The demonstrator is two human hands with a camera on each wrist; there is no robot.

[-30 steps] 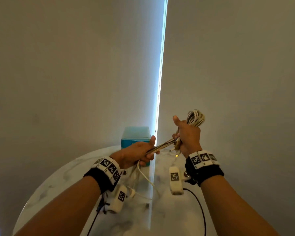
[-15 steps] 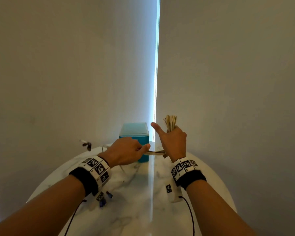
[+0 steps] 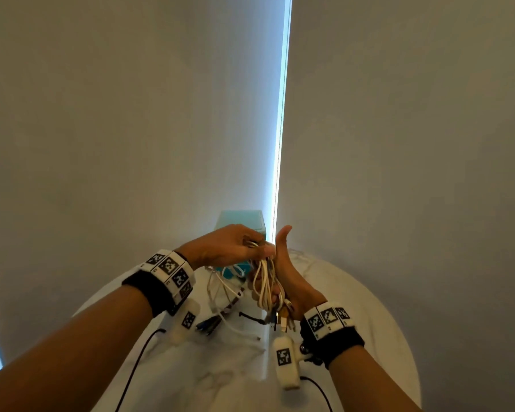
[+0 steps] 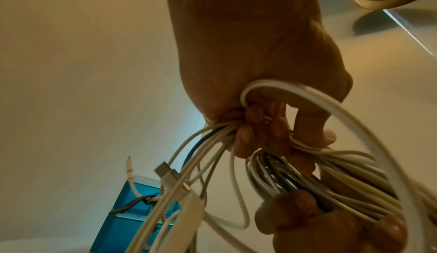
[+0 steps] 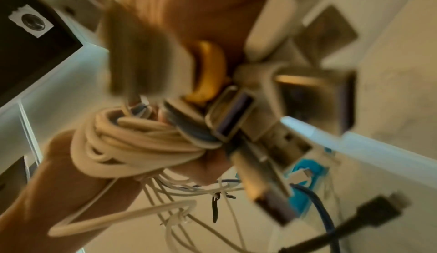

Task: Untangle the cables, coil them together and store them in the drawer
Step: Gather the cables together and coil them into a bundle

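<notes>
Cables [image 3: 264, 285] coiled upright, right hand [image 3: 283, 281] wrapped round them, left hand [image 3: 231, 248] fingers pinching loose strands.

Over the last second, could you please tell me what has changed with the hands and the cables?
The left hand came up over the right hand, carrying the loose cable strands across the top of the coil. The right hand turned, so the coil now hangs down across its palm instead of standing above it. Both hands still grip the cables; the blue drawer box stayed put.
</notes>
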